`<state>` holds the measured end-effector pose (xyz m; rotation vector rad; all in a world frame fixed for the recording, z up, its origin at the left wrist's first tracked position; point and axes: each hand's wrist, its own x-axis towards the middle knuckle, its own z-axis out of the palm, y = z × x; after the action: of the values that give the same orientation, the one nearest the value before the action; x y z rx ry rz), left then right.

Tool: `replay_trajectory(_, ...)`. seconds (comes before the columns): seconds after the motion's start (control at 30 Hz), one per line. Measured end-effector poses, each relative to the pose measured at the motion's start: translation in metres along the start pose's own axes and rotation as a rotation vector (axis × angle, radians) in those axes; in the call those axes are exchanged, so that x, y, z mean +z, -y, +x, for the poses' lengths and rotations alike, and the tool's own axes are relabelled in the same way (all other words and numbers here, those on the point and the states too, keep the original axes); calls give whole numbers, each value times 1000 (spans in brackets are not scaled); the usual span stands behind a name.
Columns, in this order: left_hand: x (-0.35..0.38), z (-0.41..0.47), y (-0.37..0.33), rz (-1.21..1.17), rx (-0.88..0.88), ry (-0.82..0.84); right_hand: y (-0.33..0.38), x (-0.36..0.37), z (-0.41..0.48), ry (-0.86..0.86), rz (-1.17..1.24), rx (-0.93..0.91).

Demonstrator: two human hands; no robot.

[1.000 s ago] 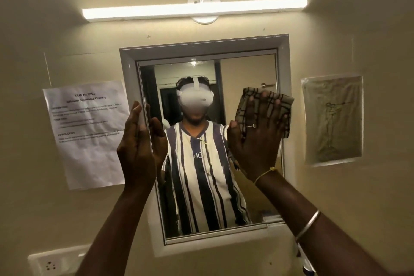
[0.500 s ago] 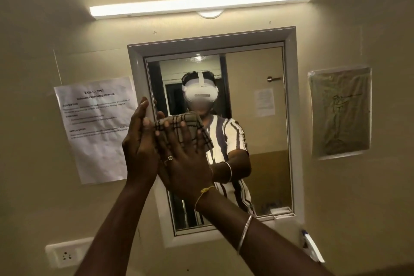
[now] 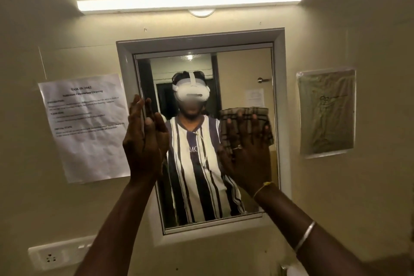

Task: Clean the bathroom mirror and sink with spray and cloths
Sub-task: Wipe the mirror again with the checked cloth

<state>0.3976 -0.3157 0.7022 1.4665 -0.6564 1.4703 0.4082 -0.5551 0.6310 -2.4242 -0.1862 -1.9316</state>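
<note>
A framed mirror (image 3: 279,101) hangs on the wall ahead and reflects a person in a striped shirt. My right hand (image 3: 245,154) presses a brown checked cloth (image 3: 246,112) flat against the right side of the glass, fingers spread and straight. My left hand (image 3: 143,141) rests with straight fingers against the mirror's left edge, its reflection touching it. Neither the spray nor the sink can be made out.
A light bar (image 3: 190,2) glows above the mirror. A printed paper sheet (image 3: 87,127) is taped left of it, a plastic-covered sheet (image 3: 327,112) right of it. A white wall socket (image 3: 58,255) sits low on the left.
My right hand has swept the cloth from the mirror's left side, next to my left hand, back across to the right side. My left hand has stayed on the left edge.
</note>
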Motion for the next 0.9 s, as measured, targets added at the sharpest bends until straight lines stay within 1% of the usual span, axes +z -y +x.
replay_trajectory(0.07, 3, 0, -1, 25, 12, -14, -19, -2, -6, -1, -27, 69)
replay_trajectory(0.17, 5, -1, -6, 73, 48, -31, -25, -1, -10, -7, -26, 110)
replay_trajectory(0.23, 5, -2, -5, 75, 63, -19, -17, 2, -10, -14, -3, 159)
replay_trajectory(0.37, 0, 0, 1, 63, 60, 20, 14, 9, -9, -34, 51, 338)
replay_trajectory(0.43, -2, 1, 1, 49, 65, 42, 32, 13, -8, -35, 79, 336)
replay_trajectory(0.5, -5, 1, -1, 39, 65, 58, 52, 16, -7, -25, 98, 271)
replay_trajectory(0.6, -8, 1, -3, 31, 52, 63, 87, 18, -6, 40, 145, 100)
replay_trajectory(0.73, -10, 1, 3, -57, -32, 85, 126, 24, -9, 142, 156, -116)
replay_trajectory(0.8, -11, 0, 7, -46, -55, 89, 139, 26, -13, 175, 172, -204)
replay_trajectory(0.9, -12, 0, 12, -39, -57, 77, 139, 26, -17, 199, 166, -333)
